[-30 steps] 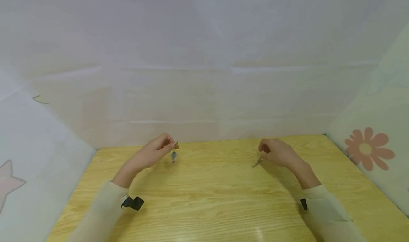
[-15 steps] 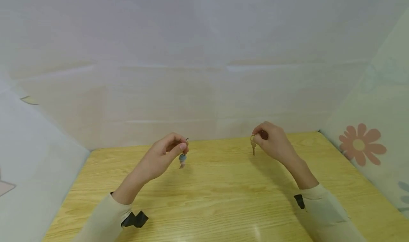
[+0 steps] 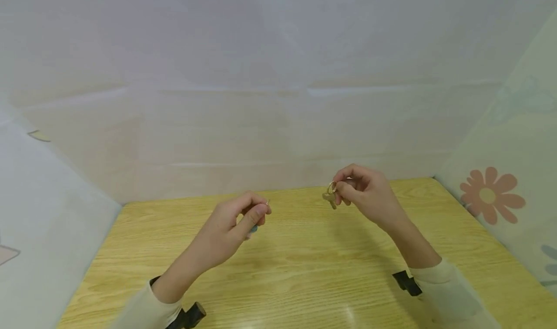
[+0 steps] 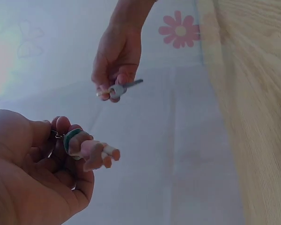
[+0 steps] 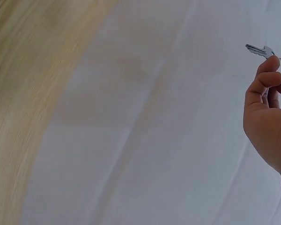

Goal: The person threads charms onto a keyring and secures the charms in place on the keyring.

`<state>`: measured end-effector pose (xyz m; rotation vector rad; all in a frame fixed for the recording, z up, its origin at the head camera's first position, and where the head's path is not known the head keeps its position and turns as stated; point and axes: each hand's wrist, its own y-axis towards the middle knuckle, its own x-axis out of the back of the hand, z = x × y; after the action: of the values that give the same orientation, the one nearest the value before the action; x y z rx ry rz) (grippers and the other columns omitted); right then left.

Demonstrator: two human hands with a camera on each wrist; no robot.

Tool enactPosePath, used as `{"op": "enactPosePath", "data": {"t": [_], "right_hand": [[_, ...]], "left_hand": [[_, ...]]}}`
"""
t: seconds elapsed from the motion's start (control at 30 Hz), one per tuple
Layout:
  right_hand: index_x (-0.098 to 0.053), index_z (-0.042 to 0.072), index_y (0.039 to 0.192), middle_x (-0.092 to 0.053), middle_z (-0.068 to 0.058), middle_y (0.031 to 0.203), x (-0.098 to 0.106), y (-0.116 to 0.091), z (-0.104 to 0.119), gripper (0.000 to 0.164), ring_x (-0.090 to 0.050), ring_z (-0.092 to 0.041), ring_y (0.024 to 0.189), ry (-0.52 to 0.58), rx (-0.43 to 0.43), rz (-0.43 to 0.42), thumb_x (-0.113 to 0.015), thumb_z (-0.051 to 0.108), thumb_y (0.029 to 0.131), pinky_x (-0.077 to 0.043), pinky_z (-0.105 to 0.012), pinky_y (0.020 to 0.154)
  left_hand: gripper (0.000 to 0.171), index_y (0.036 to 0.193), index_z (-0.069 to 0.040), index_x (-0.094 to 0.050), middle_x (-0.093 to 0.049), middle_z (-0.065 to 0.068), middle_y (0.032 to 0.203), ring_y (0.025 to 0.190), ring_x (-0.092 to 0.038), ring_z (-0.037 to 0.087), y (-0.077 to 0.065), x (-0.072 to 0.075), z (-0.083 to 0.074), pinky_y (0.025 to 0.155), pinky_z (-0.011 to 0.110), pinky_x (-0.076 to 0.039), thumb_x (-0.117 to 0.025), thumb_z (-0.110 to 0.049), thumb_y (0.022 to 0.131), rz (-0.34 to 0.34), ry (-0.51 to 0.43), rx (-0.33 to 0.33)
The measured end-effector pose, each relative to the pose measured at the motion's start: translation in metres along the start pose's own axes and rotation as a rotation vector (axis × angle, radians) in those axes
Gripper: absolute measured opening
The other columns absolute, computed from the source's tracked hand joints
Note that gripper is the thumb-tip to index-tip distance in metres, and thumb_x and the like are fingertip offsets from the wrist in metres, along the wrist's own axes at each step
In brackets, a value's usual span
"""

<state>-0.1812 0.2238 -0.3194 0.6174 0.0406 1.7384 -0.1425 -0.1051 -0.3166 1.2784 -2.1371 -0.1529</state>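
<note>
My left hand [image 3: 228, 230] pinches the metal clasp of a figurine keychain between thumb and fingers. In the left wrist view the little figurine [image 4: 90, 147] hangs from that clasp, pinkish and pale with a teal-green top. The head view shows just a bit of it below the fingers. Across from it, my right hand [image 3: 372, 198] pinches a metal key ring [image 3: 331, 187] by its edge. A key [image 3: 329, 198] dangles from the ring; the right wrist view shows its toothed silver blade [image 5: 256, 50]. Both hands are raised above the table, apart from each other.
Beneath the hands lies a wood-grain table [image 3: 278, 280]. A pale sheet wall [image 3: 243, 126] stands behind its back edge, and side walls rise left and right. The right wall carries a printed red flower [image 3: 487, 195]. Each wrist wears a black camera mount [image 3: 189, 315].
Both hands have moved inward, closer together, with the keychain and the key ring. The left hand has come slightly nearer; the right has risen, and its key has swung to the left.
</note>
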Motion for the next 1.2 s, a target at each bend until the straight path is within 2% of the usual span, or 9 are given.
{"op": "enactPosePath", "data": {"t": [0.1,0.23,0.37,0.53,0.7,0.87,1.0,1.2], "right_hand": [[-0.066,0.001,0.104,-0.066,-0.017,0.079,-0.009,-0.003,0.008,0.007,-0.059,-0.028,0.066,0.076,0.024,0.036,-0.059,0.003,0.102,-0.050,-0.032,0.056],[-0.064,-0.002,0.103,-0.065,-0.021,0.079,-0.022,-0.008,0.020,0.005,-0.059,-0.029,0.066,0.201,0.033,0.090,-0.060,0.002,0.102,-0.050,-0.034,0.059],[-0.063,-0.003,0.101,-0.065,-0.024,0.080,-0.033,-0.012,0.028,0.004,-0.061,-0.030,0.066,0.310,0.016,0.132,-0.059,-0.002,0.101,-0.052,-0.034,0.059],[-0.062,-0.005,0.103,-0.065,-0.024,0.086,-0.046,-0.017,0.031,0.007,-0.064,-0.031,0.069,0.379,-0.045,0.184,-0.057,-0.001,0.101,-0.053,-0.034,0.060],[-0.060,-0.008,0.103,-0.063,-0.022,0.091,-0.055,-0.020,0.031,0.009,-0.064,-0.025,0.070,0.483,-0.098,0.244,-0.058,0.001,0.100,-0.051,-0.029,0.060],[-0.060,-0.008,0.102,-0.063,-0.019,0.094,-0.061,-0.024,0.031,0.010,-0.063,-0.023,0.069,0.573,-0.108,0.277,-0.054,-0.002,0.099,-0.050,-0.027,0.060],[-0.061,-0.008,0.102,-0.063,-0.018,0.090,-0.067,-0.026,0.031,0.010,-0.062,-0.022,0.067,0.587,-0.098,0.300,-0.054,-0.002,0.099,-0.050,-0.027,0.060],[-0.060,-0.009,0.103,-0.064,-0.019,0.087,-0.072,-0.027,0.032,0.010,-0.060,-0.020,0.067,0.596,-0.097,0.327,-0.055,-0.002,0.099,-0.050,-0.027,0.060]], "left_hand": [[0.017,0.105,-0.019,-0.064,-0.059,-0.006,0.083,0.066,-0.055,0.014,-0.003,-0.007,-0.012,0.055,0.030,-0.050,-0.048,-0.024,0.111,0.001,0.035,-0.027],[0.018,0.106,-0.018,-0.064,-0.058,-0.005,0.081,0.057,-0.050,0.010,-0.005,-0.015,-0.021,0.050,0.028,-0.049,-0.047,-0.022,0.111,0.018,-0.004,-0.048],[0.019,0.107,-0.016,-0.065,-0.059,-0.005,0.081,0.057,-0.049,0.012,-0.005,-0.022,-0.022,0.051,0.028,-0.048,-0.047,-0.022,0.111,0.019,-0.039,-0.040],[0.021,0.108,-0.015,-0.063,-0.058,-0.003,0.079,0.063,-0.055,0.019,-0.002,-0.031,-0.018,0.055,0.032,-0.054,-0.045,-0.023,0.112,0.022,-0.097,-0.016],[0.019,0.108,-0.015,-0.063,-0.057,-0.002,0.077,0.063,-0.055,0.018,-0.003,-0.035,-0.016,0.054,0.033,-0.055,-0.047,-0.025,0.111,-0.037,-0.087,0.018],[0.019,0.109,-0.013,-0.066,-0.060,0.000,0.077,0.066,-0.058,0.018,-0.004,-0.036,-0.017,0.053,0.034,-0.056,-0.052,-0.026,0.109,-0.109,-0.082,0.050],[0.016,0.106,-0.014,-0.066,-0.062,0.000,0.077,0.065,-0.058,0.017,-0.005,-0.037,-0.017,0.050,0.032,-0.054,-0.054,-0.024,0.108,-0.135,-0.086,0.021],[0.011,0.104,-0.015,-0.066,-0.061,-0.007,0.075,0.061,-0.055,0.013,-0.006,-0.039,-0.016,0.049,0.027,-0.048,-0.056,-0.019,0.107,-0.161,-0.033,-0.033]]}}
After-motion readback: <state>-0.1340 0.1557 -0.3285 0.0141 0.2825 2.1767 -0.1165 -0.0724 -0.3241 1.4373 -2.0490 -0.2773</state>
